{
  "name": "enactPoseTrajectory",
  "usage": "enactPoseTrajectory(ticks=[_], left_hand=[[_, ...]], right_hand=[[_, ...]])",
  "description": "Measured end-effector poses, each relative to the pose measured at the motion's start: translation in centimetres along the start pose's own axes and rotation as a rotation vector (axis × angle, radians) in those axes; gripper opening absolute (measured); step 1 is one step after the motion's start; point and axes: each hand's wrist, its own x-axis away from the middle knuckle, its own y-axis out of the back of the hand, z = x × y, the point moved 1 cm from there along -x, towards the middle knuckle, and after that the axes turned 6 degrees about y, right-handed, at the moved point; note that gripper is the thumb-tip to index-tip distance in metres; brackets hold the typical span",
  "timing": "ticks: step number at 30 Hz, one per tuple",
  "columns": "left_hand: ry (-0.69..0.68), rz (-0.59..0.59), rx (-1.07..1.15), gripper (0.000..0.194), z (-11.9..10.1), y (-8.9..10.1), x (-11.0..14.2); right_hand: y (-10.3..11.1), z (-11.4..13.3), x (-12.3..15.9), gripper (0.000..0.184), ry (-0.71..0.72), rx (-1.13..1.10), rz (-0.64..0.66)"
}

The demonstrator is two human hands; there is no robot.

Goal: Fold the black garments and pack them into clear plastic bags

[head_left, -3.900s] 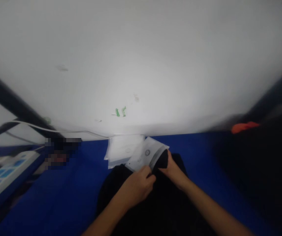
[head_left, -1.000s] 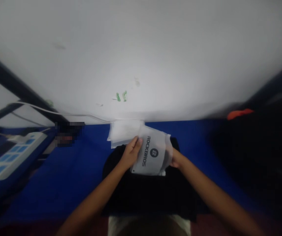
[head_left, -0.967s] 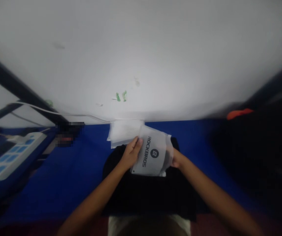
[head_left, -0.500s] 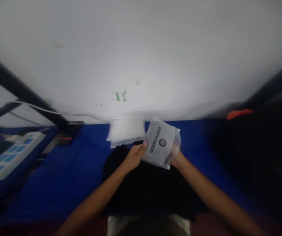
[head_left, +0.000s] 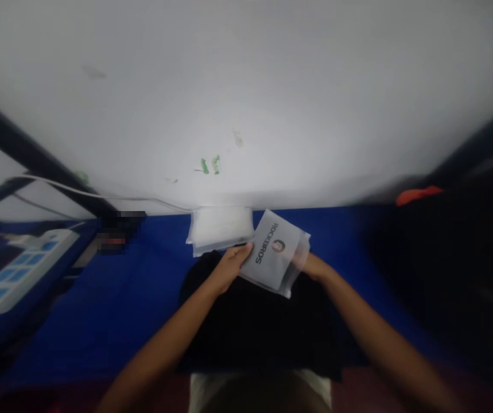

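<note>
A frosted zip bag printed "ROCKBROS" with a round logo is tilted above a black cloth. My left hand pinches its left edge, thumb on top and fingers underneath. On the other side my right hand reaches into the bag's right end; its fingers show faintly through the plastic near the logo. Whether those fingers grip anything inside is hidden. Just beyond my left hand lies a small stack of white, translucent bags on the blue tabletop, against the wall.
A white power strip with blue sockets is at the left. A white cable runs along the wall. Dark metal frame bars slope at both sides. At right stands a large dark mass with an orange item behind it.
My right hand has slid further into the bag, its fingers now behind the logo area. The bag and my left hand have shifted slightly left.
</note>
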Motion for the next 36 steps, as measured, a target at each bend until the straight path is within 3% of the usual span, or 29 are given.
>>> enactPoseTrajectory(ticks=[3, 7, 15, 22, 25, 28, 30, 33, 36], left_hand=[[0.061, 0.017, 0.219, 0.035, -0.6, 0.6, -0.2], [-0.013, 0.05, 0.36, 0.039, -1.2, 0.9, -0.3], [0.044, 0.076, -0.08, 0.037, 0.4, -0.3, 0.1], [0.057, 0.14, -0.237, 0.041, 0.3, -0.7, 0.4], [0.064, 0.097, -0.178, 0.042, 0.3, -0.5, 0.3], [0.077, 0.061, -0.043, 0.04, 0.2, -0.2, 0.0], [0.08, 0.057, 0.016, 0.038, 0.1, 0.0, -0.1], [0.083, 0.069, 0.055, 0.035, 0.0, 0.1, -0.2], [0.081, 0.137, 0.053, 0.032, 0.0, -0.1, 0.0]], right_hand=[[-0.4, -0.5, -0.2, 0.04, -0.115, 0.015, 0.001], [-1.5, -0.5, -0.5, 0.041, -0.123, -0.257, -0.111], [-2.6, -0.9, -0.5, 0.026, -0.009, -0.607, -0.072], [-3.3, -1.3, -0.5, 0.024, 0.041, -0.612, -0.051], [-3.2, -1.0, -0.5, 0.025, 0.06, -0.559, 0.003], [-2.6, -0.7, -0.6, 0.028, 0.086, -0.339, 0.038], [-2.1, -0.3, -0.4, 0.026, 0.153, 0.01, -0.049], [-1.9, 0.6, 0.5, 0.024, 0.385, 0.66, -0.238], [-2.7, 1.2, 1.5, 0.023, 0.672, 1.054, -0.147]])
